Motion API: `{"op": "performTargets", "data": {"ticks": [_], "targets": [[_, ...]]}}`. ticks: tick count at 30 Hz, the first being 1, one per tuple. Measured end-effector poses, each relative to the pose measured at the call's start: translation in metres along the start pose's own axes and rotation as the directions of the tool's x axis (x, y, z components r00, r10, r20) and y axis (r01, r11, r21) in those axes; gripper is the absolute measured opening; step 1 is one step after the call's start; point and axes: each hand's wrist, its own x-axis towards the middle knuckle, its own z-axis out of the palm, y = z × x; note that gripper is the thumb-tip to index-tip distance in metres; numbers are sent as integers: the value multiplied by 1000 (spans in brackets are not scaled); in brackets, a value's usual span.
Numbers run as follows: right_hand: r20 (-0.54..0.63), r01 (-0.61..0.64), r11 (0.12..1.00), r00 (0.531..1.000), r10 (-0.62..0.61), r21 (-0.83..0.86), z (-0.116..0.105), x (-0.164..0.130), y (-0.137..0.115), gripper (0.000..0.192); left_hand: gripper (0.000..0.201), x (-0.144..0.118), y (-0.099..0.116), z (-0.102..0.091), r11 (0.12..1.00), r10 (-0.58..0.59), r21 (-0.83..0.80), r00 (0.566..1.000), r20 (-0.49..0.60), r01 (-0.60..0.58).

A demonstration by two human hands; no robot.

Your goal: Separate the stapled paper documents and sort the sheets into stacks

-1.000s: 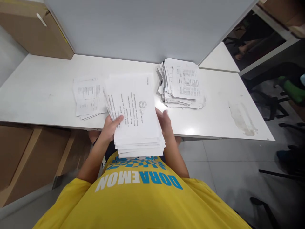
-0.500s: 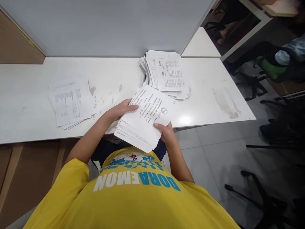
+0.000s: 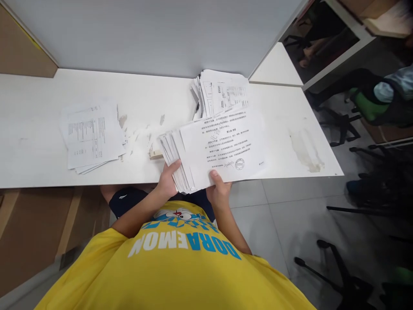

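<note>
Both my hands grip a stack of printed papers (image 3: pixel 206 148) above the front edge of the white desk. My left hand (image 3: pixel 168 178) closes on the stack's left lower edge, its thumb on top and fingers beneath. At the bottom edge my right hand (image 3: pixel 220 189) pinches the stack, thumb over the top sheet and fingers hidden underneath. The top sheet carries lines of print, a signature and a round stamp; the sheets' left edges are fanned out. Just behind is a thicker pile of papers (image 3: pixel 226 88), its front part covered by my stack.
A smaller pile of papers (image 3: pixel 85 140) lies at the left of the white desk (image 3: pixel 142 92). Left of my stack sits a small tan block (image 3: pixel 155 154). A grey partition (image 3: pixel 155 34) rises behind. To the right are office chairs (image 3: pixel 342 275) and a seated person's legs.
The stack has turned to lie more level and shifted right, its left edges more fanned. My left hand moved down to its lower corner. The tan block has come into view.
</note>
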Motion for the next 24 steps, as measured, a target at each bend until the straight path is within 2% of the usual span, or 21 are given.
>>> {"op": "performTargets", "data": {"ticks": [3, 7, 10, 12, 14, 18, 21, 24], "targets": [[83, -34, 999, 996, 34, -2, 2, 1, -3, 67, 74, 1, 9, 2, 999, -50, -7, 998, 38, 50], [180, -123, 992, 977, 117, 25, -5, 5, -4, 71, 74, 8, 20, 3, 997, 36, 72, 999, 30, -38], [280, -205, 977, 943, 181, 60, -21, 14, -2, 93, 77, 13, 28, -7, 991, 71, 115, 997, -9, -69], [323, -230, 963, 930, 174, 141, -30, 23, 0, 108, 79, 13, 34, -18, 988, 73, 135, 997, -20, -70], [321, -222, 945, 937, 138, 240, -36, 31, -1, 113, 80, 9, 40, -28, 986, 76, 150, 997, -15, -73], [274, -184, 925, 957, 92, 332, -48, 46, -14, 103, 86, -7, 53, -44, 981, 116, 163, 991, -70, -103], [309, -267, 942, 930, 198, 202, -68, 57, -30, 93, 90, -22, 60, -56, 985, 92, 161, 985, -146, -68], [361, -433, 899, 831, 423, -57, -85, 65, -41, 74, 91, -37, 60, -71, 987, 2, 158, 980, -200, 31]]}}
